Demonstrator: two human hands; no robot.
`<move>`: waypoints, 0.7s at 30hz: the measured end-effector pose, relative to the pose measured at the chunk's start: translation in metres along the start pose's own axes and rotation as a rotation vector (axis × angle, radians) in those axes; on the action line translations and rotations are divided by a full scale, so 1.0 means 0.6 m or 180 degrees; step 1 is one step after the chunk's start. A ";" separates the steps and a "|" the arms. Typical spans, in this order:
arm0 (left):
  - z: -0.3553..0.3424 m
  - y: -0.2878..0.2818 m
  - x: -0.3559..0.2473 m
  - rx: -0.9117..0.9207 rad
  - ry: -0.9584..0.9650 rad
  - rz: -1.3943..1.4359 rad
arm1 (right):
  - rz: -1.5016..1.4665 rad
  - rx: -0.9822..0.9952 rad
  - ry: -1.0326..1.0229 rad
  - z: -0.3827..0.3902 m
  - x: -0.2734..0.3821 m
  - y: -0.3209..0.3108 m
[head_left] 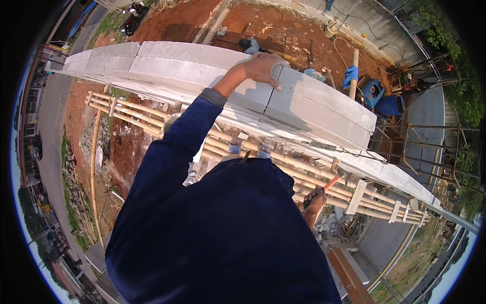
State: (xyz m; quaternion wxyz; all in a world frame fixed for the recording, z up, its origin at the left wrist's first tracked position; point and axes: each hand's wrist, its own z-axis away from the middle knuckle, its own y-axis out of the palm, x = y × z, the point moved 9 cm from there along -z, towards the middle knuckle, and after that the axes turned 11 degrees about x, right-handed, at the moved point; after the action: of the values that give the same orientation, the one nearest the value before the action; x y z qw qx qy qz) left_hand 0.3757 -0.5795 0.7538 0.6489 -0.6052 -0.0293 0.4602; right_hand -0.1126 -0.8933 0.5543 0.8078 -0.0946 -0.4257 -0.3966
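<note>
Your left hand [263,68] rests flat, fingers spread, on the far grey block [309,101] | your right hand [316,198], near right, grips a hammer [331,180] above the bamboo scaffold [304,169].

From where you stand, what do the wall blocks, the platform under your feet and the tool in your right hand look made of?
The wall blocks under the left hand look like lightweight concrete: pale grey, matte, sharp-edged, with thin mortar joints. The platform looks like bamboo: round tan poles laid side by side. The tool in the right hand has an orange handle, maybe plastic or painted; its head is too small to judge.
</note>
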 end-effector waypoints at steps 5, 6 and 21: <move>0.128 -0.060 -0.028 -0.2048 -0.0040 0.0196 | 0.1110 0.0239 0.1999 -0.051 -0.251 -0.163; 0.190 -0.084 -0.035 -0.2550 -0.0064 0.0454 | 0.1587 0.0404 0.2065 -0.054 -0.252 -0.158; 0.753 0.899 0.196 -0.0449 -0.4264 0.2635 | 0.5237 0.2350 0.1964 -0.242 -0.205 -0.016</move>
State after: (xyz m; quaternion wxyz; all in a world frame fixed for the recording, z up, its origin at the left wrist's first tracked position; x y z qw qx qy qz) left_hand -0.1284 -0.2465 0.3743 0.2292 -0.2006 -0.2153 0.9278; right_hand -0.0702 -0.9018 0.3689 0.8892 0.0054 -0.0921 0.4481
